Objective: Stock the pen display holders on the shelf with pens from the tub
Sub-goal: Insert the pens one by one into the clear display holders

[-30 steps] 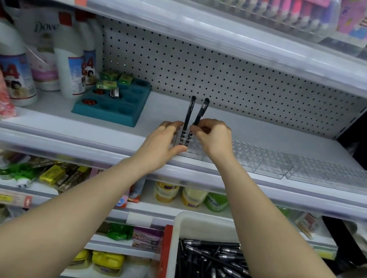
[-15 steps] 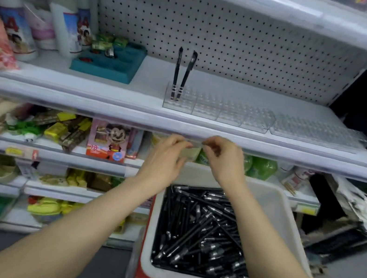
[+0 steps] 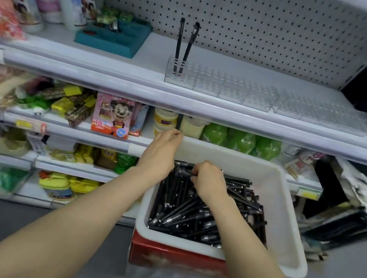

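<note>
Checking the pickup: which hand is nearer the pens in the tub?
Right. The right hand is down among the pens, fingers curled on them; the left hand is at the far rim of the tub.

We see through one wide-angle camera worn on the head, facing forward and tilted down. The tub (image 3: 276,204) lies near, just below us; the shelf (image 3: 152,60) runs across the far side.

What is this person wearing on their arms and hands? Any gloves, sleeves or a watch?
Nothing that shows. Both forearms are bare down to the picture's bottom edge, with no sleeve in view. The left hand and right hand have no gloves, and no watch, bracelet or ring is visible.
</note>
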A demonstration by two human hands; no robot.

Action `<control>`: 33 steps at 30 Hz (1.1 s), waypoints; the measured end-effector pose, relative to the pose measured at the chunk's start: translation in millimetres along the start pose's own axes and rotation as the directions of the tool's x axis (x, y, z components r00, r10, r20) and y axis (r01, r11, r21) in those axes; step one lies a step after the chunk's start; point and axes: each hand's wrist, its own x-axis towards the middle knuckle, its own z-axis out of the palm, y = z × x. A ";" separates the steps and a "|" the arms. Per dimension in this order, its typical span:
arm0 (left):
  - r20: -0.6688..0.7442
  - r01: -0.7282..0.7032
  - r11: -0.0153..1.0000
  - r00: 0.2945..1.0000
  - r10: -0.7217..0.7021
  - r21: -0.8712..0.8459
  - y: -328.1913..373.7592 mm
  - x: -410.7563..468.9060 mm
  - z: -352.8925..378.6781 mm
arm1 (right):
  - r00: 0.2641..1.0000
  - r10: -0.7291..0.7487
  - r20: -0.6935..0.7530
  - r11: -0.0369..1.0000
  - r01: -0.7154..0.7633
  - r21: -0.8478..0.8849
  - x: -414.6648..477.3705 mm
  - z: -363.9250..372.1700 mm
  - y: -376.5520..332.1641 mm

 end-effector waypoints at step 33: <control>-0.115 0.114 0.978 0.984 -0.135 -0.173 -40.0 164.5 -97.7 | 0.809 0.120 -0.576 0.705 0.339 0.623 185.4 -172.0 -64.0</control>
